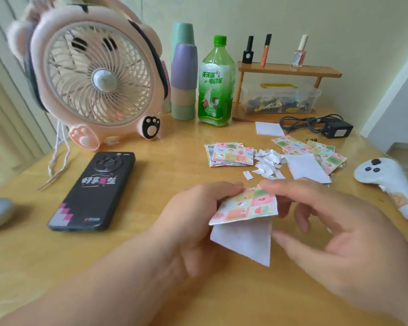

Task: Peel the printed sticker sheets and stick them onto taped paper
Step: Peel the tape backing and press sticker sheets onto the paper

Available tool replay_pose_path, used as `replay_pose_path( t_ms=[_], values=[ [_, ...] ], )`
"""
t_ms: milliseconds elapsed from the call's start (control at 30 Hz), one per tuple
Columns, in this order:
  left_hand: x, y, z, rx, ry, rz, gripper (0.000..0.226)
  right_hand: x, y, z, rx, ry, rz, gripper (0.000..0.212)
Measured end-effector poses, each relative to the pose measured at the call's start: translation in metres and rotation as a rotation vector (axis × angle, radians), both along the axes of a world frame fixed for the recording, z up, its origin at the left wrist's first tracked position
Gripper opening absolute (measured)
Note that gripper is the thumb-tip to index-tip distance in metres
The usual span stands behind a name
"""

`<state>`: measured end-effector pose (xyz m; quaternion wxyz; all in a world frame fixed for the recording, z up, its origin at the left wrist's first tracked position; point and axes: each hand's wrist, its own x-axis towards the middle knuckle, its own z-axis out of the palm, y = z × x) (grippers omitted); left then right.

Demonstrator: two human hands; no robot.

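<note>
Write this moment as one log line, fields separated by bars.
left hand: holds sticker sheet | right hand: touches its top corner | white paper: hangs below

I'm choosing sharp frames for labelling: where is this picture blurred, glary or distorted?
Head view: motion blur smears the right hand and, less, the left hand; head view: the pastel printed sticker sheet it pinches looks soft; head view: pale glare lies on the glossy wooden table near the green plastic bottle; head view: wide-angle distortion tilts the round pink fan.
</note>
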<state>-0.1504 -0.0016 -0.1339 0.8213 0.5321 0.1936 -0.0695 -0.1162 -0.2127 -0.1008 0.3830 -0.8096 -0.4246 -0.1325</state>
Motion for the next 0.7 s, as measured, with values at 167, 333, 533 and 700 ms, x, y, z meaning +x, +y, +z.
replay_pose_path(
  t_ms=[167, 333, 533, 700],
  values=[
    [0.001, -0.010, 0.030, 0.029, -0.001, -0.181, 0.051, 0.007, -0.003, 0.003, 0.072, -0.111, -0.024, 0.049],
    [0.000, -0.020, 0.030, 0.100, 0.065, -0.180, 0.004, 0.007, 0.007, 0.008, 0.001, -0.363, -0.034, 0.017],
    [-0.006, -0.022, 0.033, 0.076, 0.083, -0.207, 0.028, 0.001, 0.014, 0.008, 0.054, -0.338, -0.047, 0.006],
    [-0.003, -0.023, 0.031, 0.287, -0.271, 0.071, 0.045, 0.004, 0.007, 0.003, 0.526, 0.421, -0.080, 0.039]
  ],
)
